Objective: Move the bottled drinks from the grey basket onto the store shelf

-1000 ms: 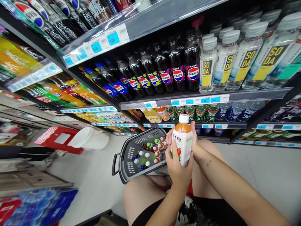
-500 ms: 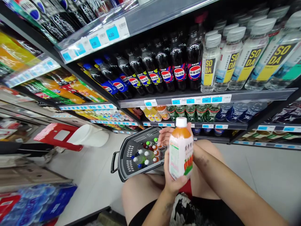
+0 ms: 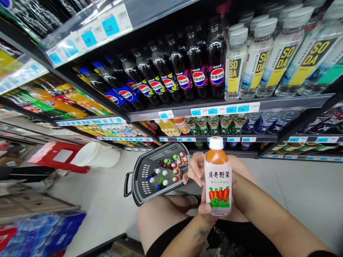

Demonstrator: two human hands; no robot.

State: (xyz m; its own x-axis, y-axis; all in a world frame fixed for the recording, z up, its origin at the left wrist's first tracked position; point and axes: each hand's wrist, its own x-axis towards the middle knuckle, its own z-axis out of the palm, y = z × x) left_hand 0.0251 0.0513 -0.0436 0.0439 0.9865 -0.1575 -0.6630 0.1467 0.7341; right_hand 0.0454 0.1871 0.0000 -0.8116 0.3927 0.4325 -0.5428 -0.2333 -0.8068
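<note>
The left hand (image 3: pixel 205 210) clasps a carrot-labelled bottle (image 3: pixel 218 178) — the right hand (image 3: pixel 196 167), fingers loosely parted, bends just behind it, near a basket (image 3: pixel 147 162).

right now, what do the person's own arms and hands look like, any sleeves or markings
The left forearm and right forearm are bare, with no sleeves in view. A small dark tattoo sits near the left wrist; a fainter dark mark on the right is partly hidden. The left hand and right hand wear no gloves.
</note>
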